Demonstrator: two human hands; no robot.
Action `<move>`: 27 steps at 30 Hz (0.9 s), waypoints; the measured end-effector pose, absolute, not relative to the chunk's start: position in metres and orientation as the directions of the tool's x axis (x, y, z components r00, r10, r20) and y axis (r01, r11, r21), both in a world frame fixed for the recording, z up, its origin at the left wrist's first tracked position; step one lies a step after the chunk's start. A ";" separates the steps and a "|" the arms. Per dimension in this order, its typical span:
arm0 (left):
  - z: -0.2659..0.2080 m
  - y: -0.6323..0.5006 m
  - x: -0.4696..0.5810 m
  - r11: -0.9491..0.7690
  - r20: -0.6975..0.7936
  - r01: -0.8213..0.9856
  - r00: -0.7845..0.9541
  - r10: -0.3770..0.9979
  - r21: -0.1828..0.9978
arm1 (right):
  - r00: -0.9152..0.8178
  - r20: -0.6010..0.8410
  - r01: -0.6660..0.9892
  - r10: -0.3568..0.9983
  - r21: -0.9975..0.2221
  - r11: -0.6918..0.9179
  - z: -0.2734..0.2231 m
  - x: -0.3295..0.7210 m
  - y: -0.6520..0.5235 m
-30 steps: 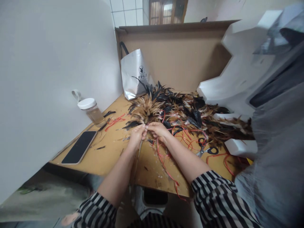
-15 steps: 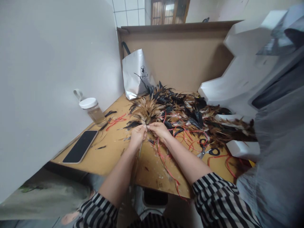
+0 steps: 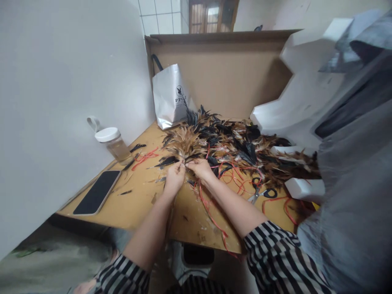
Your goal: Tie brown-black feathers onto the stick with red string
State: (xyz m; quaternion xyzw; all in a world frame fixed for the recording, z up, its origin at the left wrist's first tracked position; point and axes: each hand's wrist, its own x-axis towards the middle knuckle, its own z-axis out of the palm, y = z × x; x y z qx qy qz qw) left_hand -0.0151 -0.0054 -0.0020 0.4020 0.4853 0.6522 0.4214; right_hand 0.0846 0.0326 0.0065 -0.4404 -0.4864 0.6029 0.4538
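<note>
Before you on the table [image 3: 134, 208], a fan of tan feathers [image 3: 186, 141] spreads away from you, its base at your fingertips. Your left hand [image 3: 175, 176] and right hand [image 3: 200, 168] nearly meet there, both pinched narrow on that base, likely to hold the stems together and leave the tips free; whether a thread runs between them is too small to tell. Beyond and to the right lies a feather heap [image 3: 248, 149]; red cords [image 3: 234, 175] and scissors [image 3: 261, 193] lie nearer, presumably for easy reach. The phone [image 3: 98, 192] and lidded jar [image 3: 116, 148] sit left, seemingly out of the way.
</note>
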 end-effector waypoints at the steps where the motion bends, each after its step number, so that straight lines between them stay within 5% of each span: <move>1: -0.003 -0.005 -0.016 -0.222 0.178 -0.092 -0.344 0.922 0.971 | -0.178 -0.078 -0.128 0.981 -0.986 -0.102 0.006 0.082 0.032; 14: -0.005 -0.012 -0.022 -0.236 0.385 0.378 -0.389 0.837 0.895 | -0.157 -0.144 -0.133 0.977 -0.977 -0.165 0.012 0.072 0.022; 27: -0.004 -0.010 -0.017 -0.207 0.173 -0.076 -0.320 0.932 0.975 | -0.195 -0.167 -0.165 0.967 -0.966 -0.200 0.031 0.086 0.022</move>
